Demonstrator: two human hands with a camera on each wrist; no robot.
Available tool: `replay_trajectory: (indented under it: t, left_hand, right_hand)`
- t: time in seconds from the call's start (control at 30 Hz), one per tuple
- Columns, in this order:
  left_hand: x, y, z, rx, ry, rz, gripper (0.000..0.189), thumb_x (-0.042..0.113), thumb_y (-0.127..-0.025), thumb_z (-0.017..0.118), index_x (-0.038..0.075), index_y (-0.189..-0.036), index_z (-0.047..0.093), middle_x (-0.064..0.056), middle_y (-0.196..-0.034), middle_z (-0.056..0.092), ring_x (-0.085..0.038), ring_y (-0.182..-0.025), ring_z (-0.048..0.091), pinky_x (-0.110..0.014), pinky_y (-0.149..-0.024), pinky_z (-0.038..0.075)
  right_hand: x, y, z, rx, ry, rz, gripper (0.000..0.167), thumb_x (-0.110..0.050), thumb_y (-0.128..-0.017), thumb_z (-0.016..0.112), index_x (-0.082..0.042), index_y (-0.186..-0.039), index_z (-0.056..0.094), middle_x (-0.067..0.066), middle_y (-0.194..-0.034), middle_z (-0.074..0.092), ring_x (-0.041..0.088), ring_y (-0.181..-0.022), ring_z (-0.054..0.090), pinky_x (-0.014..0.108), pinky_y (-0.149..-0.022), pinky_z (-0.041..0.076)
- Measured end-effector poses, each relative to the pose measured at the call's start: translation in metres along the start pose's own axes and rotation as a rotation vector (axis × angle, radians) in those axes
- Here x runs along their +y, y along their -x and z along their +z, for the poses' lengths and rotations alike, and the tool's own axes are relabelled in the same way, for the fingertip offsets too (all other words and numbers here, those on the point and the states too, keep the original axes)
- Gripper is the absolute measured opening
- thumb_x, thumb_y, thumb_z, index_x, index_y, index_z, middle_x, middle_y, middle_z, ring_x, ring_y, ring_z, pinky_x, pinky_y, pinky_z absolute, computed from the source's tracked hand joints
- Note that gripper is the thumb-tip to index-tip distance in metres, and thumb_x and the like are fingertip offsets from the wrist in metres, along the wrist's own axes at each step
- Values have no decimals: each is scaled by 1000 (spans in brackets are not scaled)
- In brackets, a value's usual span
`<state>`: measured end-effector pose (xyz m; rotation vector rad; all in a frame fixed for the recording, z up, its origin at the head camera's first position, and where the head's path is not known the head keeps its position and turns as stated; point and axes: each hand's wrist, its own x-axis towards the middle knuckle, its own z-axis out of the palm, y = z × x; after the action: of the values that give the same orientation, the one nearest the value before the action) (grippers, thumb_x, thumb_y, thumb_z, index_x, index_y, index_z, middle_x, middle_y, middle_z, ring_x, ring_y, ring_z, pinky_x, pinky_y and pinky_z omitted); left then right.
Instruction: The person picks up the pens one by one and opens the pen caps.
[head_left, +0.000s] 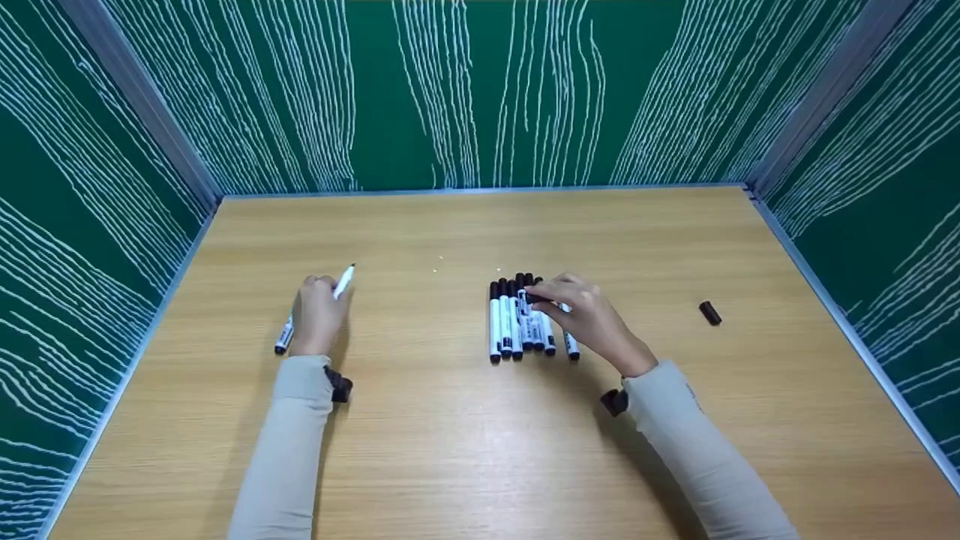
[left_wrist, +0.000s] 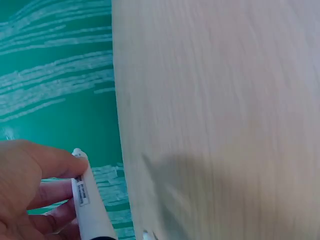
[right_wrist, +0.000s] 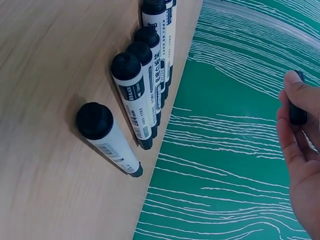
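My left hand [head_left: 319,315] holds an uncapped white marker [head_left: 343,281] between thumb and fingers, its dark nib pointing up and away in the head view. In the left wrist view the marker's white barrel [left_wrist: 92,210] shows a small label. Under that hand another marker [head_left: 284,335] lies on the table, partly hidden. My right hand [head_left: 581,307] pinches a black marker cap [right_wrist: 298,102] above a row of white markers with black caps [head_left: 506,322]. At the right side of the row, one marker [right_wrist: 112,145] lies slightly apart, partly covered by the hand in the head view.
Another black cap [head_left: 709,313] lies by itself on the right part of the wooden table [head_left: 450,450]. Green walls with white wavy lines [head_left: 525,97] stand along the back and both sides. A few tiny light specks dot the table beyond the row.
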<state>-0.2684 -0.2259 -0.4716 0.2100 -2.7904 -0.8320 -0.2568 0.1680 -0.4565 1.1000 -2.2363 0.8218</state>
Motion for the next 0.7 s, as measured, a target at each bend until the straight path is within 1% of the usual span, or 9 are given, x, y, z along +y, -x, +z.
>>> replay_trajectory:
  t: [0.17,0.27,0.37,0.5,0.7]
  left_hand:
    - [-14,0,-4,-12,-39,-49,25,13,-95,58,-8,-106,66,-26,-100,63,-38,-87,63,-47,-76,53]
    - [-19,2,-5,-20,-56,-74,23,11,-95,57,-8,-106,65,-26,-100,65,-38,-88,64,-47,-77,53]
    - [-21,3,-5,-26,-76,-88,21,9,-94,57,-8,-103,65,-25,-97,64,-38,-85,63,-47,-75,53]
    - [-22,4,-4,-23,-100,-81,19,4,-93,54,-11,-100,63,-25,-94,60,-38,-83,61,-48,-74,53]
    - [-24,3,-4,-5,-156,-65,22,0,-92,52,-14,-105,63,-29,-99,59,-42,-86,62,-51,-75,54]
  right_hand:
    - [0,2,1,-20,0,9,27,-2,-79,75,-5,-106,74,8,-92,74,19,-87,65,26,-70,57]
    - [0,3,1,-30,-8,17,28,-2,-80,75,-5,-107,73,8,-93,73,19,-87,65,26,-71,57]
    - [-1,4,1,-39,-16,29,28,-2,-80,75,-6,-108,73,8,-94,73,19,-88,64,25,-72,57]
    - [-2,5,1,-45,-20,41,29,-3,-80,74,-6,-109,73,8,-94,73,19,-88,64,25,-71,57]
    - [-1,7,1,-45,-33,45,28,-3,-81,74,-5,-108,73,9,-96,74,20,-88,65,25,-71,57]
